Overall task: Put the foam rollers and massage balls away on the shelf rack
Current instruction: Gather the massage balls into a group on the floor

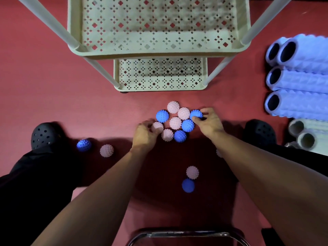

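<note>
Several spiky massage balls, pink and blue, lie clustered on the red floor mat in front of the cream shelf rack (159, 50). My left hand (144, 137) closes its fingers on a pink ball (157, 126) at the cluster's left edge. At the right edge, my right hand (210, 122) grips a blue ball (195, 113). Loose balls lie apart: a blue ball (83, 145) and a pink ball (106, 150) at the left, a pink ball (192, 172) and a blue ball (188, 185) between my arms. Light blue foam rollers (301, 82) lie stacked at the right.
The rack's perforated trays, upper tray (159, 23) and lower tray (159, 75), hold nothing. Pale rollers (301, 135) lie at the right edge. My black clogs stand at the left (44, 134) and right (260, 133). A metal frame (184, 235) curves at the bottom.
</note>
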A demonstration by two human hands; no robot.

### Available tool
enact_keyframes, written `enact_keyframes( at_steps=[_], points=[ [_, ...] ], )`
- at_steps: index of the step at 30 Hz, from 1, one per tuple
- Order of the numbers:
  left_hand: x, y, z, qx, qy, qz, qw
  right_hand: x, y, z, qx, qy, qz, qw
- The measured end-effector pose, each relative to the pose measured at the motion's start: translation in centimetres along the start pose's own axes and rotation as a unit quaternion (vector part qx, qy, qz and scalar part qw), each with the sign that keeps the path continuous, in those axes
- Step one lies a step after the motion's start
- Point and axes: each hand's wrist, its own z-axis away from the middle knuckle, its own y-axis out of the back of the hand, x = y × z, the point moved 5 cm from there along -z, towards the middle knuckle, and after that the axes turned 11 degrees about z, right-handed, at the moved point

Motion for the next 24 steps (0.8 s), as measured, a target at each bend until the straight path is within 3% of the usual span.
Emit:
enact_keyframes(
  at_steps=[5,7,9,11,14,18,24],
  points=[
    [-0.8,1.5,0.4,-0.013,0.015,-0.002,1.0,0.1,0.6,1.3,-0.001,0.0,0.006,1.0],
    [-0.4,2.4,0.8,-0.005,0.006,0.013,1.0,-0.3,1.0,2.1,0.051,0.021,0.022,0.998],
    [0.2,4.2,1.3,0.021,-0.021,0.011,0.999,-1.5,1.4,3.5,0.114,0.087,0.058,0.988],
    [0.3,7.0,1.7,0.074,-0.064,-0.07,0.993,-3.7,1.0,5.2,0.131,0.183,0.091,0.97],
    [-0.5,11.9,1.7,0.144,-0.092,-0.207,0.963,-6.9,-1.6,8.0,0.071,0.299,0.132,0.942],
    [-2.3,17.7,2.4,0.218,-0.04,-0.245,0.944,-10.4,-6.6,11.2,0.001,0.373,0.19,0.908],
    [-6.1,22.5,3.1,0.227,0.058,-0.166,0.958,-15.9,-15.1,14.1,-0.083,0.368,0.219,0.9]
  ],
)
